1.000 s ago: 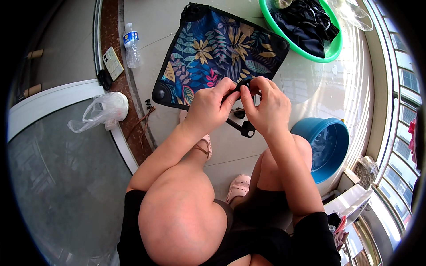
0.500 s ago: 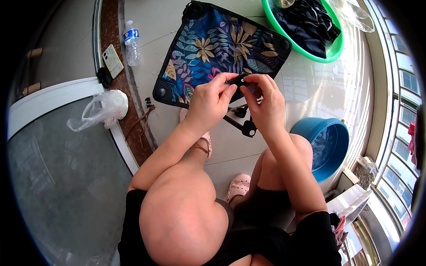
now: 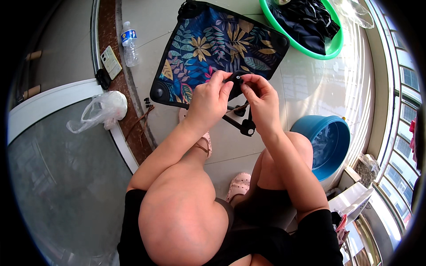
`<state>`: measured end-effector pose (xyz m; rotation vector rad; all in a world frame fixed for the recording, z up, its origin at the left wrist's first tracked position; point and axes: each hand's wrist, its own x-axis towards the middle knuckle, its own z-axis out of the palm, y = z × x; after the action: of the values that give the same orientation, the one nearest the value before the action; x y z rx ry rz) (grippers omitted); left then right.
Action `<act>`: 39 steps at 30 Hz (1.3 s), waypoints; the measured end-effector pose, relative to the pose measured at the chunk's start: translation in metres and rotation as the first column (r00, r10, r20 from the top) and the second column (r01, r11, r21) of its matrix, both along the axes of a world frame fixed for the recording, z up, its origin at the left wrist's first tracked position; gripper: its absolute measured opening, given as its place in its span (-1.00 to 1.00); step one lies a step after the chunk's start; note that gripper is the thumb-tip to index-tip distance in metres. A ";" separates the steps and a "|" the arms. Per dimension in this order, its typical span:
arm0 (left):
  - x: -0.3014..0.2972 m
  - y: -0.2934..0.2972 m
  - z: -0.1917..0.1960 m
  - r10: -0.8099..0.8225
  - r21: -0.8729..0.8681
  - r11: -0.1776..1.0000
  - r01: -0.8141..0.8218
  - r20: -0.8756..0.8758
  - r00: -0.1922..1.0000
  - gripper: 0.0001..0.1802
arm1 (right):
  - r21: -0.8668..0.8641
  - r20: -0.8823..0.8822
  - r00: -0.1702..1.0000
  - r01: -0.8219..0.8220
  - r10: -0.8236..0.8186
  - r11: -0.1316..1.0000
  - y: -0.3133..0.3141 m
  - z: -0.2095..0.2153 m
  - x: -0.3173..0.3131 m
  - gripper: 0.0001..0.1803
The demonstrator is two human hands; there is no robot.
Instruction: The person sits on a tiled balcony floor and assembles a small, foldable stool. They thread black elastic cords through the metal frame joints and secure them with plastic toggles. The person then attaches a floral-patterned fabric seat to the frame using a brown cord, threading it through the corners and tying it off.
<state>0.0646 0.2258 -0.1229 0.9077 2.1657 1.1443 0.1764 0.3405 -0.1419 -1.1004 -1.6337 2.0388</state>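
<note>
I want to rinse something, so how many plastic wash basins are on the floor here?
2. A green basin holding dark clothes sits at the top, beyond the leaf-print fabric seat. A blue basin stands by the person's right knee. Others may lie outside the view.

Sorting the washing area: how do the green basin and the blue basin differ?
The green basin lies at the top beside the leaf-print fabric seat and holds dark clothing. The blue basin sits by the person's right knee, looks deeper, and holds no clothes that show. Both are round plastic tubs on the tiled floor.
</note>
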 end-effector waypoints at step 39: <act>-0.003 -0.004 -0.010 0.047 0.099 0.992 -0.077 0.280 0.959 -0.75 | 0.810 0.397 0.906 -0.421 0.145 0.409 -0.001 0.016 -0.005 -0.76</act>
<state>0.0616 0.2218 -0.1331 0.6808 1.9312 1.3454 0.1714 0.3391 -0.1257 -0.6888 -2.6908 0.7855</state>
